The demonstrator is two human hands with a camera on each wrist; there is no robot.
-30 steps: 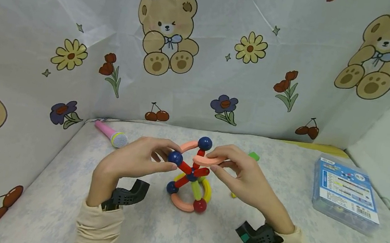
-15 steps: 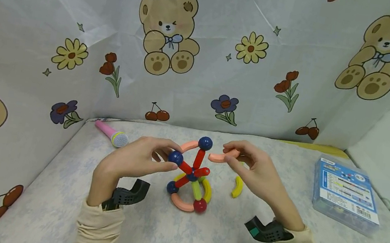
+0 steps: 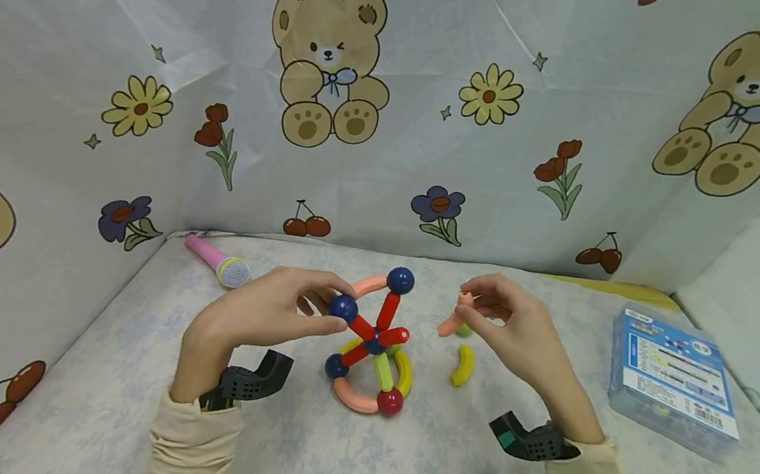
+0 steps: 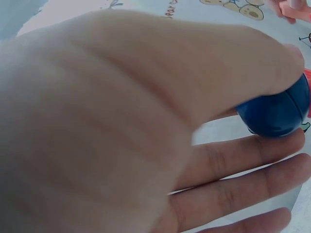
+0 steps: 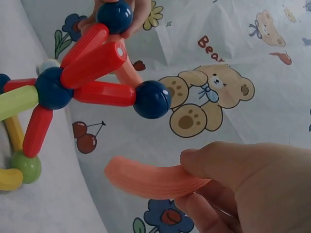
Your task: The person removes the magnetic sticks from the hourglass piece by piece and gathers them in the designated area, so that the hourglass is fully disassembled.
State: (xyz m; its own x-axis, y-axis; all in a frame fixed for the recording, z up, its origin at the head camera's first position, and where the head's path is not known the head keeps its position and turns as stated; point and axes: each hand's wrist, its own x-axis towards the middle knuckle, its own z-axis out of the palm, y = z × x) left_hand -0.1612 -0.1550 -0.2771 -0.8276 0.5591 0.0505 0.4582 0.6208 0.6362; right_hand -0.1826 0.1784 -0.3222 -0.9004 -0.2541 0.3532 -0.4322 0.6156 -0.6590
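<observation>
A magnetic stick-and-ball structure [image 3: 375, 341] stands on the table, with red rods meeting at a blue centre ball and a ring of curved rods low down. My left hand [image 3: 274, 303] pinches a blue ball [image 3: 343, 308] at its upper left between thumb and fingers; the left wrist view shows this blue ball [image 4: 277, 111] close up. A salmon curved rod joins that ball to another blue ball [image 3: 400, 280]. Right of the structure, my right hand [image 3: 510, 322] pinches a loose salmon curved rod [image 5: 150, 178] by one end, apart from the structure.
On the table, a yellow curved rod [image 3: 463, 366] lies below my right hand, with a green piece [image 3: 464, 330] partly hidden behind it. A pink toy microphone [image 3: 217, 262] lies back left. A clear-and-blue plastic box [image 3: 676, 379] sits at the right. A bear-print cloth [image 3: 399, 109] hangs behind.
My right hand has drawn back rightward from the structure with the salmon rod and turned it, its free end now pointing down-left. The yellow rod has come into view. My left hand has stayed put.
</observation>
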